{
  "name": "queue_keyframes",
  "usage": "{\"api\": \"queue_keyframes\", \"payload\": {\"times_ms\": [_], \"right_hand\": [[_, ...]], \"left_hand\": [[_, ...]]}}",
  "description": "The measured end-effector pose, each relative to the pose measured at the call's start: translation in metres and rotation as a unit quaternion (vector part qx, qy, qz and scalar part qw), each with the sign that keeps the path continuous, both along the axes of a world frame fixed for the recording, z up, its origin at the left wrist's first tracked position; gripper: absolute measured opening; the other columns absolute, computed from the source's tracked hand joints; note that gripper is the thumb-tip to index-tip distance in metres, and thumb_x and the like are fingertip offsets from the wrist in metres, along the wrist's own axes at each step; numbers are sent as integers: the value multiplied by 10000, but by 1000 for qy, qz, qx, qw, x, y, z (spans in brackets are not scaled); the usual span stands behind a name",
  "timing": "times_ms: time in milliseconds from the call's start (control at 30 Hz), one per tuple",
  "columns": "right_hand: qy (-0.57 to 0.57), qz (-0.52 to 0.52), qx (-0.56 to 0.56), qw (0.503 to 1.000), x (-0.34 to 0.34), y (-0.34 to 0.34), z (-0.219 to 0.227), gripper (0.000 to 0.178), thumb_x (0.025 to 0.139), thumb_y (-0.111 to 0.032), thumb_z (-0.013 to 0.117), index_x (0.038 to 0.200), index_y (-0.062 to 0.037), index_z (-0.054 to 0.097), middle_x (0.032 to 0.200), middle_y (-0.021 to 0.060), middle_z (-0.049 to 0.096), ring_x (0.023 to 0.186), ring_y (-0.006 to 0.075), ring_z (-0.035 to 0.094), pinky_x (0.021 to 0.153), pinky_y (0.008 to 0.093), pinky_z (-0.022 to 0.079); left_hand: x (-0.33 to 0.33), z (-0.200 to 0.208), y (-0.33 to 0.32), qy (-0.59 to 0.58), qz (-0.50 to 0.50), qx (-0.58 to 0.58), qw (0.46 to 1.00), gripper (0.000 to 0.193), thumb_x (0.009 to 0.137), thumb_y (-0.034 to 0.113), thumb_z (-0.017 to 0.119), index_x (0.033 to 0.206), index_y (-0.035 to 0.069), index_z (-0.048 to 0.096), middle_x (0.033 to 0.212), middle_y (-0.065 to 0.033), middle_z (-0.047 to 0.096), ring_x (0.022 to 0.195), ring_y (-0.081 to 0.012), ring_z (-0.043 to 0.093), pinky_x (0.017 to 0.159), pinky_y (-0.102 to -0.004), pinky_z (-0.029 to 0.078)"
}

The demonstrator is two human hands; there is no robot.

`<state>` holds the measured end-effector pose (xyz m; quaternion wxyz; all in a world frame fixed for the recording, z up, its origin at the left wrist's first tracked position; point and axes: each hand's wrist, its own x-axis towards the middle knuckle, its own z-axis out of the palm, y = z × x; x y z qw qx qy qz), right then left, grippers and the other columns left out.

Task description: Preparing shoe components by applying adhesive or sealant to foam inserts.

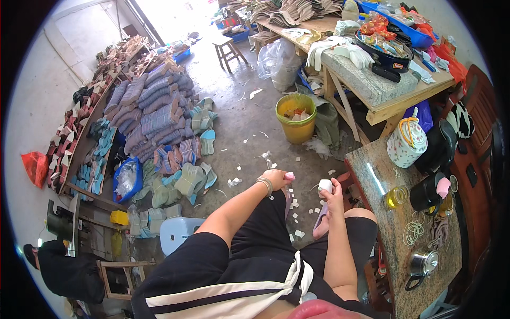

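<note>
My left hand (pixel 275 179), with bangles at the wrist, reaches out in front of my knees. Its fingers are closed on a small pink piece (pixel 289 176), too small to tell its kind. Opposite it, my right hand (pixel 333 199) is raised and pinches a small white rounded block (pixel 325 185) at its fingertips. A short space separates the two hands. Beneath them, many small white scraps (pixel 295 203) lie scattered on the concrete floor, around a pink slipper (pixel 321 223) on my foot.
A yellow bucket (pixel 296 119) with scraps stands ahead. On my right is a stone-topped table (pixel 380 212) with a flowered teapot (pixel 407 142) and a metal kettle (pixel 423 262). Stacks of shoe insoles (pixel 154 106) and a blue stool (pixel 178 234) are at left.
</note>
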<state>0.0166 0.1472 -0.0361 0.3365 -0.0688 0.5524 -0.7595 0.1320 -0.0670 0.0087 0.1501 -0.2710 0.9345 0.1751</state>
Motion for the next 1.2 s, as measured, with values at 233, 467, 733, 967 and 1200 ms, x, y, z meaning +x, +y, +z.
{"api": "queue_keyframes", "payload": {"times_ms": [233, 467, 733, 967, 1200], "right_hand": [[20, 3, 13, 1000, 1, -1, -3, 629, 728, 4, 636, 1290, -50, 358, 1061, 67, 536, 917, 147, 552, 731, 254, 479], [17, 1, 7, 1000, 1, -2, -4, 630, 729, -2, 639, 1290, -52, 356, 1052, 64, 542, 908, 145, 553, 733, 255, 476], [20, 6, 13, 1000, 0, 0, -5, 632, 729, 4, 634, 1293, -54, 354, 1053, 61, 541, 917, 150, 552, 743, 255, 473], [17, 4, 1, 1000, 3, -1, 2, 625, 729, 11, 628, 1289, -46, 356, 1063, 72, 531, 934, 158, 549, 758, 265, 479], [-2, 1, -5, 1000, 1, 0, -2, 660, 692, 31, 667, 1275, -30, 364, 1086, 95, 518, 961, 181, 542, 786, 283, 484]], "left_hand": [[1, -3, -2, 3, -3, -9, 1000, 417, 829, 486, 513, 1078, 172, 626, 985, -118, 654, 943, -287, 614, 817, -386, 477], [3, -2, -2, 12, 6, -4, 1000, 403, 827, 481, 518, 1058, 171, 633, 977, -116, 656, 940, -289, 614, 815, -387, 478], [2, 0, 1, 18, 0, -4, 1000, 408, 828, 489, 510, 1031, 160, 639, 972, -114, 657, 934, -290, 615, 813, -390, 480], [4, -8, -4, 26, -1, -13, 1000, 480, 832, 561, 466, 1049, 170, 643, 951, -136, 657, 920, -301, 615, 813, -381, 476], [3, -2, 1, 19, -6, -21, 1000, 438, 830, 516, 494, 1026, 151, 637, 962, -121, 657, 923, -296, 617, 806, -390, 482]]}}
